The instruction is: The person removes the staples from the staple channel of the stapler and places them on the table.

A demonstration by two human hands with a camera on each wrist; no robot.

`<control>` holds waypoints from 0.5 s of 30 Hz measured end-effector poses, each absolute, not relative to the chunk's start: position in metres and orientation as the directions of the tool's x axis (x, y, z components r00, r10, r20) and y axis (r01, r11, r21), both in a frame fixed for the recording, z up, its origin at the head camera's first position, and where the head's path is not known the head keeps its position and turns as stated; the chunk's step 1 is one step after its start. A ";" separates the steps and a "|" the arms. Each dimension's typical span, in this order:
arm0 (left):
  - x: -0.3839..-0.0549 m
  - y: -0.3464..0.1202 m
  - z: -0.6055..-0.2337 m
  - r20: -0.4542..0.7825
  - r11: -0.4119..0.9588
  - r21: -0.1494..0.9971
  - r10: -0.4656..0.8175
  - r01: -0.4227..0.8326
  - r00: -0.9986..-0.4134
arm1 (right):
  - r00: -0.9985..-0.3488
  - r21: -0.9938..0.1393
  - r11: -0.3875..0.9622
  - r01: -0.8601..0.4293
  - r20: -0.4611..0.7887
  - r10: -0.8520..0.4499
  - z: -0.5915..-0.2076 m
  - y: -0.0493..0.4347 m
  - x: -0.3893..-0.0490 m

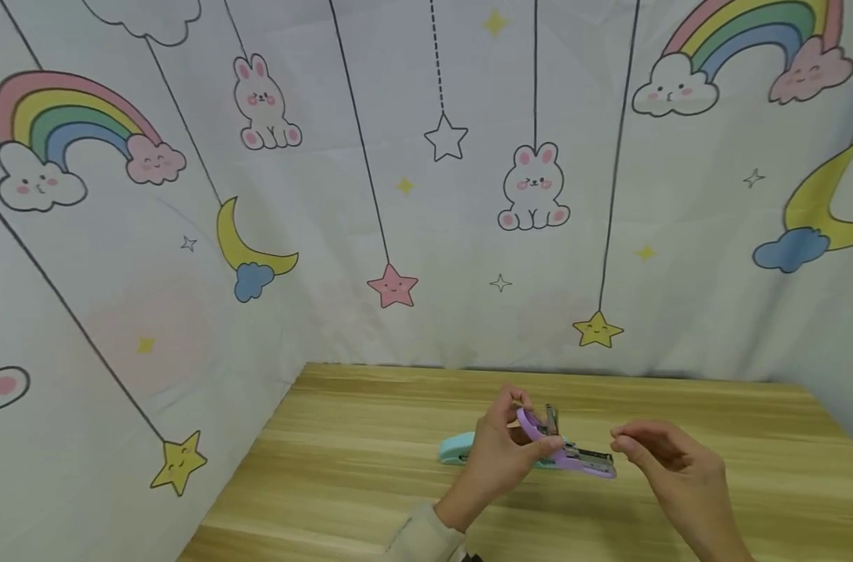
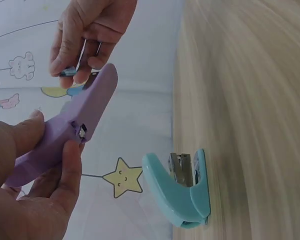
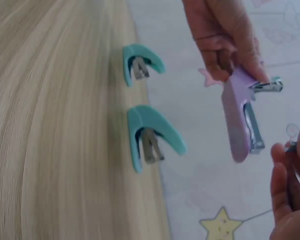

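My left hand (image 1: 495, 454) grips a purple stapler (image 2: 92, 102) above the table. Its top is swung up from the base, and the metal staple channel (image 3: 253, 127) lies exposed in the right wrist view. Just off the stapler's front end is my right hand (image 1: 682, 467). Between thumb and fingertips it pinches a small shiny strip of staples (image 2: 68, 72), apart from the stapler. Fingers partly cover the strip, so its length cannot be told.
Two teal staplers, a nearer one (image 3: 140, 118) and another (image 3: 138, 50), stand on the wood-grain table (image 1: 328, 468). In the head view my left hand partly hides them. A white printed curtain (image 1: 454, 328) hangs behind and at the left.
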State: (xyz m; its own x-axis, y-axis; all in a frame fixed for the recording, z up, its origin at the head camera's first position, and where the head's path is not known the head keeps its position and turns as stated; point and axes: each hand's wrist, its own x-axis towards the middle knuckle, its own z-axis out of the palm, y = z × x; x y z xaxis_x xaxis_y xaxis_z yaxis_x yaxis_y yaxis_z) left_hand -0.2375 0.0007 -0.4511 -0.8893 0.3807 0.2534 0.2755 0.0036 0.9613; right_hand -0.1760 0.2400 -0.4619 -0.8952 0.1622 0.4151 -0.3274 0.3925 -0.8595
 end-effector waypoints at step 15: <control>-0.247 0.075 -0.483 0.283 0.385 0.788 0.468 0.481 -0.837 | -0.955 -0.781 0.617 -0.090 0.244 0.170 -0.504 0.312 -0.180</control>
